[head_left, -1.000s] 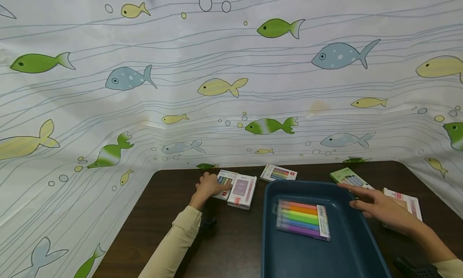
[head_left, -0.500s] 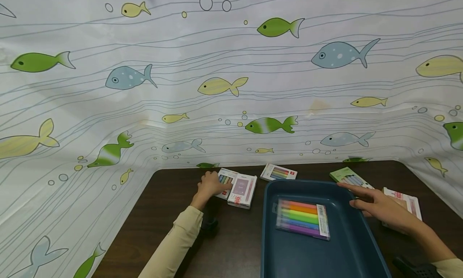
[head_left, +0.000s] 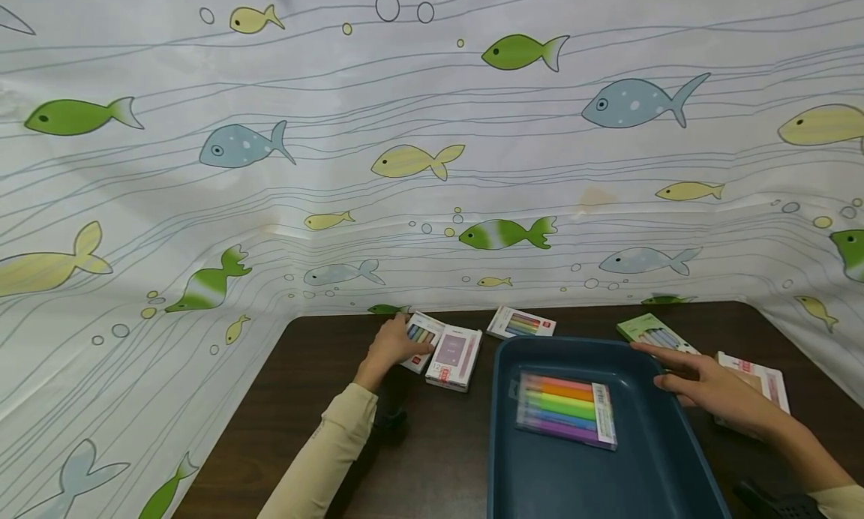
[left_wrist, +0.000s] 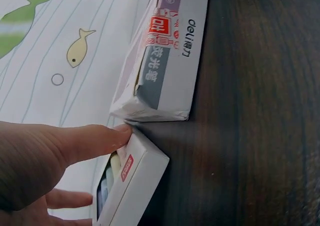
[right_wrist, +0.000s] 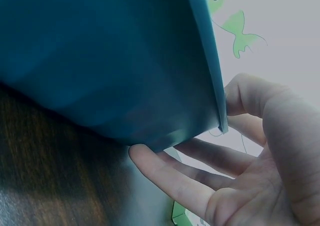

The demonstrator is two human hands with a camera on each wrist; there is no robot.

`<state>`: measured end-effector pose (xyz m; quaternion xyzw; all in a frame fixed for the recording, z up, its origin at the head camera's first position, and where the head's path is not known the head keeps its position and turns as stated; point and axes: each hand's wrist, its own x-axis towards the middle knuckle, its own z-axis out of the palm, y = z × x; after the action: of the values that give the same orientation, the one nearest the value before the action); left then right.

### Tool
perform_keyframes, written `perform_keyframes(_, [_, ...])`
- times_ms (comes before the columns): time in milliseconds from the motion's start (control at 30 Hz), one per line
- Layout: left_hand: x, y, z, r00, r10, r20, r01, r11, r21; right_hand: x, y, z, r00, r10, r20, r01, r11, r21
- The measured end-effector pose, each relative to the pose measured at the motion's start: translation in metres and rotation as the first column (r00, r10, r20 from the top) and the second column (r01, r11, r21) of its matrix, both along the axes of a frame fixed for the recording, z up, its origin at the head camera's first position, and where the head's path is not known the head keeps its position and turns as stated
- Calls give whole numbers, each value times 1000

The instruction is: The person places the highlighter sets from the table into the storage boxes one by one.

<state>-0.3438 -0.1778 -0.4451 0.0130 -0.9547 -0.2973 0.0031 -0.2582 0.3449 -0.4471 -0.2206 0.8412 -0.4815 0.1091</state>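
Note:
In the head view my left hand [head_left: 390, 348] reaches to the far left of the table and grips a white marker box [head_left: 424, 333] with a window showing coloured markers. The left wrist view has my thumb [left_wrist: 100, 140] on one side of this box [left_wrist: 134, 186] and the fingers on the other, partly hidden. Right beside it lies a white-and-purple highlighter box [head_left: 455, 357]. My right hand [head_left: 712, 388] holds the far right corner of a dark blue tray [head_left: 560, 481], its thumb at the rim and its fingers along the outer wall. Inside the tray rests a clear pack of rainbow-coloured markers [head_left: 563, 408].
Behind the tray lies another white marker box [head_left: 521, 323]. A green box [head_left: 655, 331] and a white-and-pink box [head_left: 759, 380] are to the tray's right, partly behind my right hand. A fish-patterned sheet [head_left: 432, 204] rises at the table's [head_left: 270, 429] back edge.
My left hand's fingers have drawn in around the white marker box, and the box has turned slightly. The right hand and tray stay in place.

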Motion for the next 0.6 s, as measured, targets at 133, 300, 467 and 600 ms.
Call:
perform_keyframes(133, [-2,-5,0,1000,-24,8,23,997,74,0,1,-1,1000,4,3,-4,1000,-3])
perform_keyframes(300, [0,-11,6,998,-24,60,14,989,149,-1,1,1,1000,-11,11,11,1000,15])
perform_keyframes(467, [2,-15,11,996,-20,82,2,978,209,-1,0,2,1000,-18,20,18,1000,15])
perform_keyframes(600, [0,-19,12,994,-23,107,-3,973,231,0,-1,3,1000,-13,21,12,1000,7])
